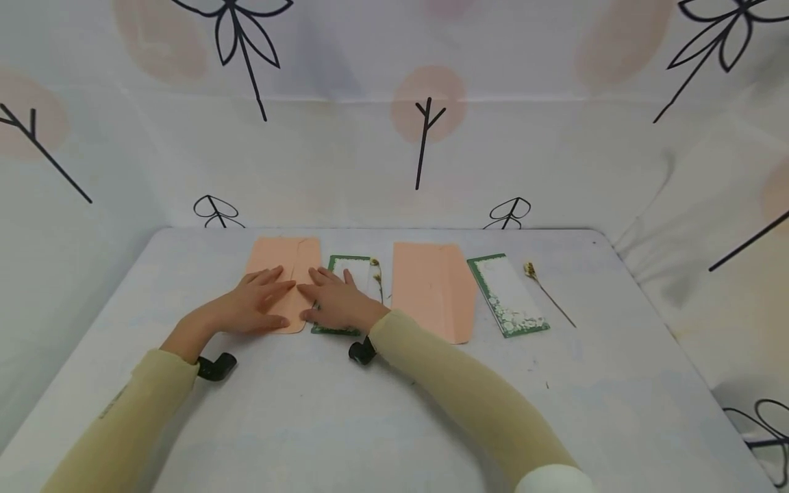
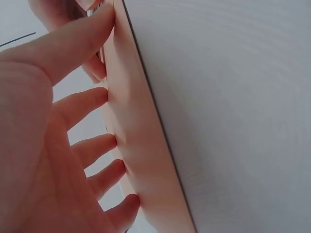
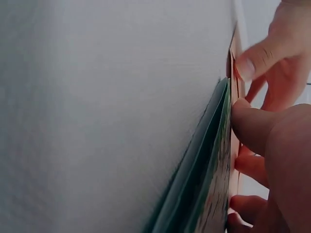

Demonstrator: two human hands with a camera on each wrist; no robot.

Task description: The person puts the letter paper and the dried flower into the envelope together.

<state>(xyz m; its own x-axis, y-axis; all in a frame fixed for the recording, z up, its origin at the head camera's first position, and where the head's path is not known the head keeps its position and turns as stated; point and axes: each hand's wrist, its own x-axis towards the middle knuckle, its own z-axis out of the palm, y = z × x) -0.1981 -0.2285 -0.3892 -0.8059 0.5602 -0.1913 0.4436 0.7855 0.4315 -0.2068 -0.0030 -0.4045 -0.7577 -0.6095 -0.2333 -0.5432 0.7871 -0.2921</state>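
Note:
A peach paper envelope (image 1: 285, 255) lies flat at the left of the table, its visible face creased. My left hand (image 1: 254, 301) is over it with fingers spread, and in the left wrist view the fingertips touch the envelope (image 2: 138, 145). My right hand (image 1: 339, 300) reaches across a green-bordered card (image 1: 353, 263) and rests its fingertips on the envelope's right side. In the right wrist view, the folded card (image 3: 214, 160) stands slightly parted beside the envelope (image 3: 234, 145). The right hand covers the card's middle.
Right of the hands lies a second peach envelope (image 1: 425, 284). Beyond it are another green-bordered card (image 1: 510, 294) and a dried flower stem (image 1: 548, 291). A further dried flower (image 1: 378, 272) lies along the first card's right edge. Patterned cloth (image 1: 345, 164) hangs behind the white table (image 1: 296, 424).

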